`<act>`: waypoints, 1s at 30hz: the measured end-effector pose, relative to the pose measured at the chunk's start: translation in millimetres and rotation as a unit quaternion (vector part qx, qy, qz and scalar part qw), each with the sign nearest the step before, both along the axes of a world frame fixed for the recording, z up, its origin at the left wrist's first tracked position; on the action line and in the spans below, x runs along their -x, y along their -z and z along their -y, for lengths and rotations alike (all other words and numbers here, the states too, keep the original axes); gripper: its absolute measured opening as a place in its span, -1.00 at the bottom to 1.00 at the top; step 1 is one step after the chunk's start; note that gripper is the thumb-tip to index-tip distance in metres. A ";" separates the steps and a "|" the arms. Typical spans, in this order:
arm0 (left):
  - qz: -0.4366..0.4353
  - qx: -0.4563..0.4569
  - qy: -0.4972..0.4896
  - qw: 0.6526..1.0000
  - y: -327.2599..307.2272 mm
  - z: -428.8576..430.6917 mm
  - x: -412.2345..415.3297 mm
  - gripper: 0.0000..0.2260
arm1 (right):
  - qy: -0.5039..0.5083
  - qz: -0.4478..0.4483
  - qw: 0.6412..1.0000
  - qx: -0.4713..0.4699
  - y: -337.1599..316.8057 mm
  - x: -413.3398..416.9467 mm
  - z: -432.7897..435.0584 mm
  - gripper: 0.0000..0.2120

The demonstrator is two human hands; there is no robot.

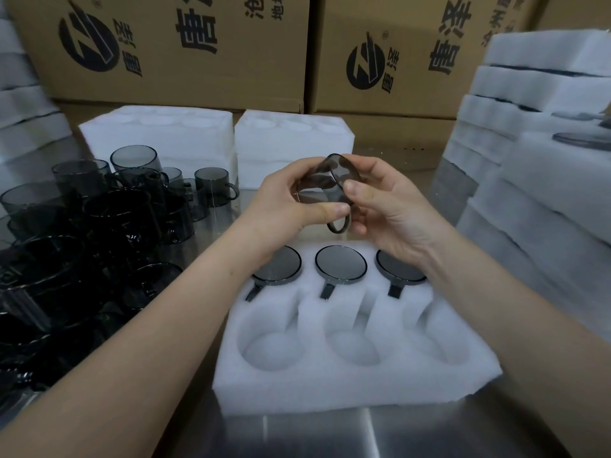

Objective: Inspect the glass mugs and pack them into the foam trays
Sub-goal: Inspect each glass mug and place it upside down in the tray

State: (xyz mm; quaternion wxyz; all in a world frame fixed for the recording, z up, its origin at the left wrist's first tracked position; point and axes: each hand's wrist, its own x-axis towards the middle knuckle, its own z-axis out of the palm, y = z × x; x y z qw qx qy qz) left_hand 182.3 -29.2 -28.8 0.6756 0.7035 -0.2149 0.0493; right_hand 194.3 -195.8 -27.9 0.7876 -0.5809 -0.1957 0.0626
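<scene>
A smoky grey glass mug (pixel 334 183) is held tilted in the air above the white foam tray (pixel 357 375), its handle hanging down. My left hand (pixel 291 200) grips its left side, thumb across the front. My right hand (pixel 386 200) pinches its right rim. The tray's far row holds three mugs upside down, bases up: left (pixel 281 267), middle (pixel 340 264), right (pixel 396 267), each handle sitting in a slot. Its three near pockets hold nothing.
Many loose dark glass mugs (pixel 99 233) crowd the metal table on the left. Two stacks of foam trays (pixel 185 137) stand behind, before printed cardboard boxes (pixel 172 47). Tall piles of packed foam trays (pixel 545 153) rise at right, and more foam is at the far left.
</scene>
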 end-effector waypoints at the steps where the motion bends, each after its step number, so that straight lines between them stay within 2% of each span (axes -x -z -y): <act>1: 0.003 -0.002 -0.001 1.000 -0.6 0.8 0.9 -0.55 | 0.021 0.009 1.000 0.008 0.5 0.1 -0.9 -0.65; 5: 0.022 -0.020 0.009 1.000 -2.7 3.8 5.5 -0.50 | 0.104 0.064 0.991 0.047 1.5 0.6 -2.7 -0.74; 9: 0.030 -0.051 0.001 0.998 -4.2 5.0 7.5 -0.43 | 0.147 0.086 0.984 0.053 2.2 -0.2 -0.5 -0.84; 12: 0.023 -0.048 -0.007 0.999 -4.9 5.3 8.0 -0.46 | 0.141 0.067 0.987 0.038 2.0 -0.8 -0.6 -0.83; 16: 0.004 0.004 -0.057 0.998 -3.2 3.3 3.5 -0.51 | 0.097 0.035 0.995 0.001 -0.3 -3.0 -1.9 -0.85; 18: -0.006 0.032 -0.081 0.996 -2.3 2.6 2.2 -0.51 | 0.074 0.026 0.996 0.048 1.4 -3.6 -4.1 -0.80; 21: -0.002 0.041 -0.096 0.995 -0.8 2.0 1.3 -0.48 | 0.072 0.063 0.977 0.188 4.5 -3.3 -8.1 -0.74; 23: 0.002 0.034 -0.093 0.995 -0.3 1.8 0.7 -0.47 | 0.066 0.074 0.971 0.219 4.8 -1.9 -9.1 -0.69; 26: 0.002 0.020 -0.063 0.998 -1.8 2.6 1.0 -0.45 | 0.047 0.051 0.982 0.173 3.8 -1.7 -6.6 -0.66; 30: -0.007 0.009 -0.052 0.999 -4.9 5.1 2.6 -0.65 | 0.027 0.000 0.995 0.100 2.3 -4.3 -2.4 -0.64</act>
